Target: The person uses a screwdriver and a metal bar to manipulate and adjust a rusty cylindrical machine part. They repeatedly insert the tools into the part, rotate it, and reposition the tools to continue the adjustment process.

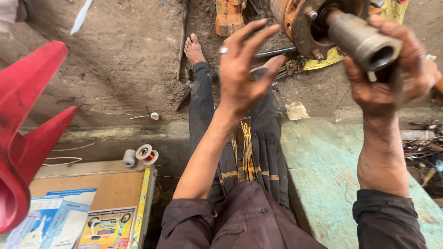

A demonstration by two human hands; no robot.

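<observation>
Rust-orange and pitted, the round steel flange [302, 25] with its projecting studs sat at the upper middle of the frame, and from its centre ran a grey steel shaft ending in a thick hollow sleeve [364, 40]. The right hand [392, 78], at the upper right, had its fingers curled around the sleeve from below and behind, with the open bore of the sleeve turned toward the camera. The left hand [242, 69], wearing a silver ring, hovered just left of the flange with fingers spread wide and touching nothing.

Judging by how things lay, the sleeve was seated on the shaft or partly drawn along it; which of the two could not be told. The studs on the flange carried no nuts that could be seen. A dark pipe wrench [290, 68] lay on the dirt floor under the flange, beside a yellow cloth [323, 62], neither in hand. At the lower left, small spools of copper wire [146, 153] rested at the edge of a wooden board, well apart from the work.
</observation>
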